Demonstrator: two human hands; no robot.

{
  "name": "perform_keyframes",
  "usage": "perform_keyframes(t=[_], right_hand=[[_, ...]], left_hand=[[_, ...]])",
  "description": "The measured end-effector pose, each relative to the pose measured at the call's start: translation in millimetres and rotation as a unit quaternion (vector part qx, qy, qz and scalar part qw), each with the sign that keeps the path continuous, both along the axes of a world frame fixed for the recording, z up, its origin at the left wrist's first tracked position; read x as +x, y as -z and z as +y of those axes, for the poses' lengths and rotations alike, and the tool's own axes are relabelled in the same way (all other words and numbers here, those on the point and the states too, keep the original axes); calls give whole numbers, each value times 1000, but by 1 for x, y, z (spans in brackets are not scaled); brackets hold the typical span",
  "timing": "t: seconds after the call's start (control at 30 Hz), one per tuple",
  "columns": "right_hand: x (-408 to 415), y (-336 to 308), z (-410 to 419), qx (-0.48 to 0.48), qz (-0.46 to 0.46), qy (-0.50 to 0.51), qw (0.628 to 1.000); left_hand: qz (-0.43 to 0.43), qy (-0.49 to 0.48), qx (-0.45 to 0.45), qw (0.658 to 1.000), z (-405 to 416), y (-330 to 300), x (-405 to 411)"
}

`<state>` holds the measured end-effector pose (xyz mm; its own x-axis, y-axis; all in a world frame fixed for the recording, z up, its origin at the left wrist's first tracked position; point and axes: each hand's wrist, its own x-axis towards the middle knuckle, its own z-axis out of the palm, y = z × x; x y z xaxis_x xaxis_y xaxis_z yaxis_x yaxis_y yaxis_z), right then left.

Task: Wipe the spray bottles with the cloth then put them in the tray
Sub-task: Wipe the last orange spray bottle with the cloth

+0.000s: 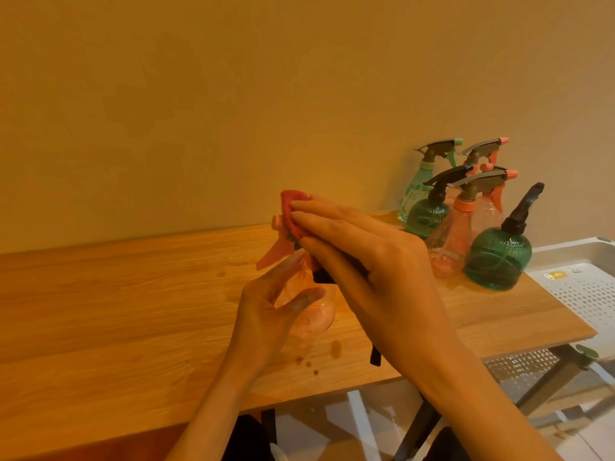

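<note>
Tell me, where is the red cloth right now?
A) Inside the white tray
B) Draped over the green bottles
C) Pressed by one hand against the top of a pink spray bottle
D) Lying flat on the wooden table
C: the right hand presses the red cloth onto the spray head of the pink spray bottle, which the left hand holds.
</note>
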<state>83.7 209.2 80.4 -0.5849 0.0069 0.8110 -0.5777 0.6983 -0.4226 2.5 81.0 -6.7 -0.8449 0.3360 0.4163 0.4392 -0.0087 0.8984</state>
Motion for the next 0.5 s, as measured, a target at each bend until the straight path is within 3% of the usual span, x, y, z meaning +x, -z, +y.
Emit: perform_keyframes(t=[0.23,0.5], right_hand=[[0,16,20,-58,-17,31,998],[-3,7,11,-25,-1,30,999]], left_hand=[[-29,2,27,999,-4,-8,-2],[-37,22,23,999,0,-8,-1]])
